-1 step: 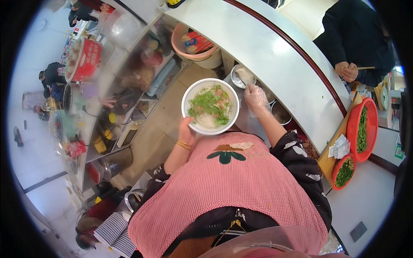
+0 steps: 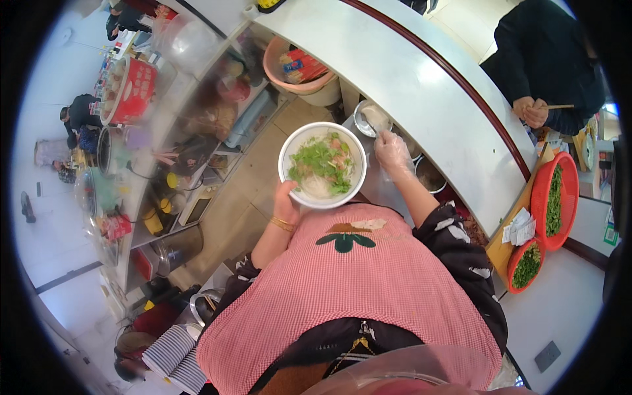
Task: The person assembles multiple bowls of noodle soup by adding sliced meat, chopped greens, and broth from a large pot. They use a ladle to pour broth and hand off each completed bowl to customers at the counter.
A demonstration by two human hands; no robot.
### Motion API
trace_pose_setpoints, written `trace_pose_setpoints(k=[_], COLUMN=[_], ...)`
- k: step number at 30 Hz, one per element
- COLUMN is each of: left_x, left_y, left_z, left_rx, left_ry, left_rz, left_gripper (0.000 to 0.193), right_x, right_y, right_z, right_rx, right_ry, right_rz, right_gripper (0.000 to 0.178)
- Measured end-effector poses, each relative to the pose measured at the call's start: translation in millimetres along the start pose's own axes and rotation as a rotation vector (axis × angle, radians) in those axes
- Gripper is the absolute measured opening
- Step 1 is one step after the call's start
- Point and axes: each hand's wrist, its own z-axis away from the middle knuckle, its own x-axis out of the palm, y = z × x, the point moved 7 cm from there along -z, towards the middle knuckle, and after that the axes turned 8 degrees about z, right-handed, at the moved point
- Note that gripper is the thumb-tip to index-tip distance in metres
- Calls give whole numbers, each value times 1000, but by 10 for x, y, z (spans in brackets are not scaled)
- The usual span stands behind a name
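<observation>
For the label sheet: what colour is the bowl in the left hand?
The bowl is white, shown best in the head view.

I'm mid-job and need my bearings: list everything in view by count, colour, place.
Counter: 1, white, upper right
Round bowl: 1, white, centre
Leafy greens: 1 heap, green, in round bowl
Metal bowl: 1, silver, right of centre
Utensil handle: 1, silvery, at metal bowl
Metal pot: 1, silver, by counter edge
Basin: 1, salmon, beyond round bowl
Packets: several, red, in basin
Baskets: 2, red, right
Papers: several, white, beside baskets
Person: 1, black clothing, across counter
Large tub: 1, red, upper left
Shelf goods: many, mixed, left; blurred
Apron: 1, pink check, lower centre
Left hand: 1, bare, holding round bowl
Right hand: 1, clear-gloved, holding utensil handle
</observation>
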Motion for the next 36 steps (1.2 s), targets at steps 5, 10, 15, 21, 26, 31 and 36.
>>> trace_pose_setpoints(k=[5,10,15,21,26,31,36], left_x=[-50,30,73,54,-49,-522,-1341], left_y=[-28,-11,82,-83,-150,301,1265], left_z=[-58,-154,-176,92,202,232,334], left_rx=[2,37,139,-21,-49,186,518], left_ry=[35,-55,25,54,61,71,125], left_rz=[15,-18,-75,131,383,537,432], left_gripper=[56,52,54,62,71,62,57], right_x=[-399,-886,-1017,-389,-277,198,1017], right_y=[13,-33,-171,156,-278,-1537,-3163], right_z=[95,483,779,139,-22,-115,-142], right_rx=[132,48,-180,-136,-358,-674,-946], right_ry=[-12,58,10,-5,122,-30,-133], right_rz=[-77,-286,-200,179,376,193,119], right_gripper=[28,25,26,42,70,69,58])
